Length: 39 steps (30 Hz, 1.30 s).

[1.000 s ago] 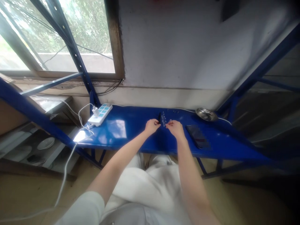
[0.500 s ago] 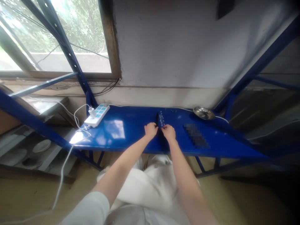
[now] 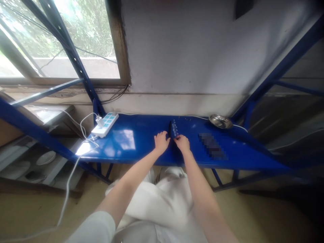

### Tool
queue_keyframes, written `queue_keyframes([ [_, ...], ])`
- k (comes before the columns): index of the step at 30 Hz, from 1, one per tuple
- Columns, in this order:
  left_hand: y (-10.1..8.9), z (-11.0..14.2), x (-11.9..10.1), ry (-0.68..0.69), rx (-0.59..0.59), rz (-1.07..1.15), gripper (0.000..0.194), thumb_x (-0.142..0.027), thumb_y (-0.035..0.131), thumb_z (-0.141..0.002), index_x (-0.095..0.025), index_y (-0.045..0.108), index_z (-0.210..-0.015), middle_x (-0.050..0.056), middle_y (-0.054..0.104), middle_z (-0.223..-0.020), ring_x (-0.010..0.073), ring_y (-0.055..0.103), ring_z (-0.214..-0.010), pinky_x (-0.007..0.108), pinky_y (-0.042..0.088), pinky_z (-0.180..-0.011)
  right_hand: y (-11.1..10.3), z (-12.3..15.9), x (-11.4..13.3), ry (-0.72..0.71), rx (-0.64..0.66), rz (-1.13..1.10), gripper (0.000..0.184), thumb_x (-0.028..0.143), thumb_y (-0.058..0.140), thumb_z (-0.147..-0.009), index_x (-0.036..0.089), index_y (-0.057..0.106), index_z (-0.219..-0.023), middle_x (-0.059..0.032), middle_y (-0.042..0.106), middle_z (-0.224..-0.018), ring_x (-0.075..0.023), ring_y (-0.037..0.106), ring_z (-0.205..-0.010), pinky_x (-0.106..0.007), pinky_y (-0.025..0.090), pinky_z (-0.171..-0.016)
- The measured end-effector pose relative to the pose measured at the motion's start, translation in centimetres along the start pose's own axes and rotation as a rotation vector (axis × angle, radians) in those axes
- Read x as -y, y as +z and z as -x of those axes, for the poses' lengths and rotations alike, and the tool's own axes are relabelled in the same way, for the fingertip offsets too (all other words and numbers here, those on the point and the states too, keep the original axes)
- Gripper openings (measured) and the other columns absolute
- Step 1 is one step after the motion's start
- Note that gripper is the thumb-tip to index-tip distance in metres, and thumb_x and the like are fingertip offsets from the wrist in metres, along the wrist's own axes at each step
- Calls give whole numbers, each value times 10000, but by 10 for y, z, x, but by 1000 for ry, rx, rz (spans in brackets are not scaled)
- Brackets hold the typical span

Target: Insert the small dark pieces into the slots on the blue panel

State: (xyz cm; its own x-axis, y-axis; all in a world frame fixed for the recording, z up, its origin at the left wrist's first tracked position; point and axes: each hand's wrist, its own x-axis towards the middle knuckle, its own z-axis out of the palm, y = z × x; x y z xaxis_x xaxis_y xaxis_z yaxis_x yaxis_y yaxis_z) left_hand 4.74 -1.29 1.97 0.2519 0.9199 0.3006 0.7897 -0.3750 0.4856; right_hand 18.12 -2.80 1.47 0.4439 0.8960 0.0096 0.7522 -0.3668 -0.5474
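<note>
A narrow clear strip with a row of round bumps point(image 3: 174, 127) stands out from the blue tabletop, pointing away from me. My right hand point(image 3: 182, 144) pinches its near end between thumb and fingers. Just left of the strip is a thin black piece point(image 3: 170, 127), whose kind I cannot make out. My left hand point(image 3: 161, 142) is beside the black piece, fingers spread and nothing visibly gripped. Some tiny bits point(image 3: 188, 119) lie behind the strip near the wall.
The blue table point(image 3: 141, 148) is set against the wall. A white power strip point(image 3: 106, 125) with a plug and cable is at its left end. A shiny metal bowl point(image 3: 220, 122) stands back right. A pixelated dark rectangle point(image 3: 212, 145) lies right of my right hand.
My left hand has let go near the black piece, spread its fingers and shifted slightly left. My right hand keeps its pinch in nearly the same place.
</note>
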Motion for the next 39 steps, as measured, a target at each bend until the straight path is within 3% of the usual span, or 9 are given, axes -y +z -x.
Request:
queue_keyframes([
  [4,-6,8,2,169,-11,-114,341,-275,360,-895,-251,471,-1217,70,570,-1040,205,483,-952,350,325,-804,0,1,0,3,1,4,219,320,561,-749,183,634,-902,-76,672,-893,-184,620,-836,-244,437,-671],
  [7,-5,7,2,221,17,-171,370,-252,313,-906,-252,480,-1236,74,579,-997,207,480,-920,356,320,-787,-2,3,2,3,0,-3,205,315,552,-754,188,642,-887,-76,675,-891,-184,620,-837,-242,437,-673],
  [13,-4,1,1,215,3,-141,305,-229,354,-895,-227,570,-1110,58,602,-991,193,484,-907,344,317,-775,-2,6,6,14,-14,3,183,307,532,-762,198,647,-854,-70,678,-862,-175,622,-817,-229,434,-655],
  [18,-13,-1,5,70,-29,-24,155,-208,466,-848,-195,614,-889,30,634,-922,176,512,-864,330,325,-763,-4,9,7,21,-25,-21,173,305,526,-760,192,640,-823,-58,677,-827,-171,619,-792,-226,419,-631],
  [23,-46,-6,11,-50,-158,181,74,-233,564,-793,-203,618,-833,6,654,-865,161,548,-821,324,349,-779,-16,16,21,-25,-67,-75,150,290,522,-755,187,619,-804,-43,670,-816,-159,607,-729,-222,394,-578],
  [30,-111,-10,6,122,-351,296,64,-256,597,-772,-204,620,-799,1,653,-841,138,557,-776,301,376,-791,-35,26,70,-233,-91,-39,104,270,515,-765,197,588,-757,-29,651,-736,-132,574,-652,-207,334,-525],
  [39,-131,0,11,143,-372,154,110,-286,543,-815,-211,621,-826,6,648,-895,153,549,-832,319,322,-817,-39,37,103,-388,-88,63,108,254,482,-781,196,564,-742,-23,637,-730,-134,564,-639,-217,291,-516],
])
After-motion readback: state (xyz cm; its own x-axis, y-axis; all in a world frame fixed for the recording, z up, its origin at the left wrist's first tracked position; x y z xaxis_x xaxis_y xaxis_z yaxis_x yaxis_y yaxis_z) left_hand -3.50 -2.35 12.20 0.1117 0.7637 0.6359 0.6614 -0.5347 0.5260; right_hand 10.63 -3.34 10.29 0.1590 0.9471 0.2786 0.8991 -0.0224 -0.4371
